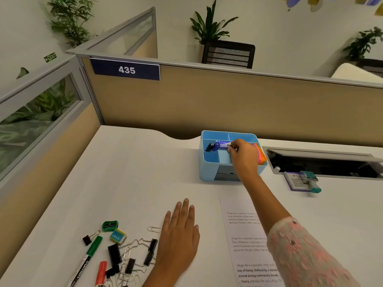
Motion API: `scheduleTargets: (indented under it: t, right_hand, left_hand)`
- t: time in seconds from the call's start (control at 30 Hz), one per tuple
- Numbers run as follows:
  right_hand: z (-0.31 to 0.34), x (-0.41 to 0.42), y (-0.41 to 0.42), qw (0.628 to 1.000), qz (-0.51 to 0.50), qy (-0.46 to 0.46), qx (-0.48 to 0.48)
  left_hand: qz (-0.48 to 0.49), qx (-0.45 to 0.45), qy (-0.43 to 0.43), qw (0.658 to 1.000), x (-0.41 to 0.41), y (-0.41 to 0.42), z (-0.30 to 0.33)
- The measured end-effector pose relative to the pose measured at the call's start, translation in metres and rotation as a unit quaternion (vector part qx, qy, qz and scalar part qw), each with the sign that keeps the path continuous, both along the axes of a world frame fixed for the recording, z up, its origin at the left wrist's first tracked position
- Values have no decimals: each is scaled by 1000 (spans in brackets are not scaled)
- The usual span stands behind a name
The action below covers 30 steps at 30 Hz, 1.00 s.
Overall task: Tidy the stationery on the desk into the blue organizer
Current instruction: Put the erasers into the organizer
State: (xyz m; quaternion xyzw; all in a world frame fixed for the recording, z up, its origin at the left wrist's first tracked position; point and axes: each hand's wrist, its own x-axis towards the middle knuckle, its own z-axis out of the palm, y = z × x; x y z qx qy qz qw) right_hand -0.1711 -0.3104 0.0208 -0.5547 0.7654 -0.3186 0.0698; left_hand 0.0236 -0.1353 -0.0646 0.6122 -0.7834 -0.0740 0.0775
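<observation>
Over the blue organizer [207,162] at the desk's [128,162] far edge, the right hand [243,155] pinches a small white-and-blue box [224,145], fingertips closed on its right end, its long axis running left-right across a middle compartment. Flat near the front edge, fingers together, the left hand [179,239] lies just right of the loose binder clips [132,257], green marker [91,251] and sharpener [109,225], so it seems the nearer hand for those.
</observation>
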Motion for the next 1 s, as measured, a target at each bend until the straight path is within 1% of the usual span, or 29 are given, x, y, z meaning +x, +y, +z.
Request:
scheduleTargets:
  t: [0.3, 0.37, 0.5, 0.6, 0.67, 0.77, 0.87, 0.93, 1.0]
  right_hand:
    - [-1, 1, -5, 1000, -15, 14, 0]
    - [1, 3, 1, 999, -17, 16, -34]
    - [2, 15, 32, 990, -17, 20, -141]
    - [-9, 32, 67, 988, 10, -19, -153]
    - [-20, 48, 96, 987, 30, -35, -152]
    - [-41, 69, 141, 988, 77, -46, -128]
    - [-64, 82, 183, 987, 117, -90, -59]
    - [-76, 89, 209, 984, 130, -120, -21]
    - [-83, 94, 229, 982, 137, -127, -7]
  left_hand:
    - [5, 19, -7, 1000, 2, 0, -2]
    - [0, 21, -3, 1000, 1, 0, -3]
    - [-5, 31, 14, 999, 1, 1, 2]
    - [-20, 56, 24, 998, 4, -2, 3]
    - [-17, 71, 55, 996, 10, -4, 3]
    - [25, 38, 80, 996, 32, 3, 14]
    - [94, -15, 120, 988, 66, 16, 27]
    - [162, -42, 115, 979, 93, 25, 33]
    - [219, -43, 93, 970, 117, 32, 36]
